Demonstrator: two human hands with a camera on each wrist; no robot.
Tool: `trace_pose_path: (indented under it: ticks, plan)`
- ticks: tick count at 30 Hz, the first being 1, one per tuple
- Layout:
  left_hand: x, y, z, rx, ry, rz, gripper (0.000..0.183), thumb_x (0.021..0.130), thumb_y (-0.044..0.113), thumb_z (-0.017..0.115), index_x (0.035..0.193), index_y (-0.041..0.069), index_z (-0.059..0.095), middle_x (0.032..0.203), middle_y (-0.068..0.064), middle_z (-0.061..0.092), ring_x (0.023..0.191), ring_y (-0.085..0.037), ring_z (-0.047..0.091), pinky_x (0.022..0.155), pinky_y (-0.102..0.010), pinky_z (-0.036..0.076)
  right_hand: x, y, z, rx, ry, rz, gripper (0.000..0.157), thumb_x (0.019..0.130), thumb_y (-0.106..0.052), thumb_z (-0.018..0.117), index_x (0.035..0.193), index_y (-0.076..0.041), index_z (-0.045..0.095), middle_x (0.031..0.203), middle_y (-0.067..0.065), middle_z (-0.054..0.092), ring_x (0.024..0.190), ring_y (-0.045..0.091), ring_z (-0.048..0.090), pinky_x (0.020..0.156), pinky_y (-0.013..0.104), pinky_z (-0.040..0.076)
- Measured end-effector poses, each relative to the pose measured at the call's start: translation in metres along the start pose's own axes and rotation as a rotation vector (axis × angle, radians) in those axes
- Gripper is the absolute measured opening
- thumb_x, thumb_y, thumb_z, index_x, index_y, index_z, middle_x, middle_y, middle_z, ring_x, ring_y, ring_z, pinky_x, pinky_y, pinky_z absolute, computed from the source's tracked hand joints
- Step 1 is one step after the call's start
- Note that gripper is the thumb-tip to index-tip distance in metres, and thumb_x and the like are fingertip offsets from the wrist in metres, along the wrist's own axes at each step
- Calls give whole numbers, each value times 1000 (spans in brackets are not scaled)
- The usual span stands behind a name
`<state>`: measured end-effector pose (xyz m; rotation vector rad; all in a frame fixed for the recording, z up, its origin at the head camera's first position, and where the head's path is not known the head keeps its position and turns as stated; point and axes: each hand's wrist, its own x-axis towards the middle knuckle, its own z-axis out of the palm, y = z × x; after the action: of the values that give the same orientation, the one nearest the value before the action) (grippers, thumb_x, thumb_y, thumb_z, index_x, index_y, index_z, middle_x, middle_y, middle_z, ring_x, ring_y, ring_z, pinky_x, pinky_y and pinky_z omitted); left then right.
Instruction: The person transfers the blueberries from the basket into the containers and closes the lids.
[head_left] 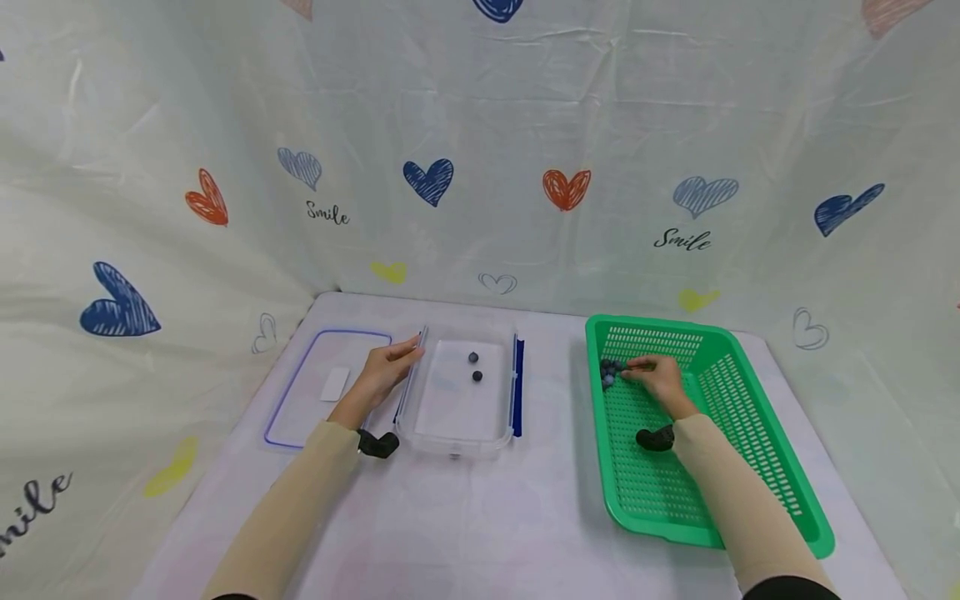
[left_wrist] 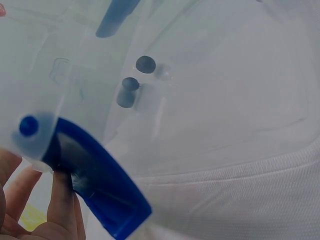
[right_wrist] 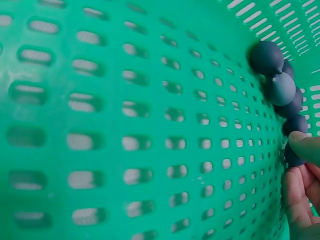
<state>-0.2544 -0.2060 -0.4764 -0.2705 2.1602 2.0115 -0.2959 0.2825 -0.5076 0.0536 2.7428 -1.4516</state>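
A clear plastic container (head_left: 455, 448) with blue side latches stands at the middle of the table, with two blueberries (head_left: 477, 376) on its floor. At its left wall my left hand (head_left: 381, 372) grips the edge. The left wrist view shows the fingers (left_wrist: 62, 202) behind the open blue latch (left_wrist: 95, 180). Inside the green basket (head_left: 626, 467), my right hand (head_left: 660, 383) pinches a blueberry (right_wrist: 293, 156) between thumb and fingertips. Several more blueberries (right_wrist: 283, 90) lie right beside it in a cluster along the basket's left side.
A clear lid (head_left: 300, 408) with a blue-violet rim lies left of the container, partly behind the left arm. White table surface (head_left: 555, 467) shows between container and basket. A white sheet printed with hearts (head_left: 480, 108) hangs behind the table.
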Motion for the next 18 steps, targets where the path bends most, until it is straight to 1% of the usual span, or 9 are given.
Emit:
trace_pose_path:
  ticks: [3, 7, 11, 18]
  plan:
    - [0, 1, 0, -8, -3, 1, 56, 99, 24, 65, 149, 10, 44, 157, -15, 34, 145, -27, 32, 116, -41, 31, 0, -1, -2, -10, 2, 1, 30, 92, -8, 73, 115, 11, 68, 112, 25, 68, 97, 29, 64, 80, 37, 56]
    - [1, 0, 1, -8, -2, 1, 55, 99, 24, 65, 149, 10, 45, 157, -14, 35, 144, -26, 33, 115, -40, 32, 0, -2, -6, -14, 3, -3, 31, 94, -10, 71, 116, 11, 67, 120, 29, 63, 111, 42, 56, 91, 51, 52]
    - [3, -1, 1, 12, 1, 0, 55, 99, 24, 65, 149, 10, 45, 157, -13, 36, 143, -26, 34, 115, -40, 33, -1, -2, -12, 4, -13, -2, 33, 95, -11, 70, 118, 12, 66, 125, 32, 60, 117, 45, 52, 96, 56, 48]
    - [1, -1, 0, 15, 6, -1, 55, 100, 23, 65, 149, 9, 45, 157, -13, 36, 143, -26, 34, 114, -40, 34, -5, -9, -20, 61, -21, -4, 36, 97, -12, 68, 122, 13, 63, 130, 32, 56, 123, 46, 48, 99, 56, 47]
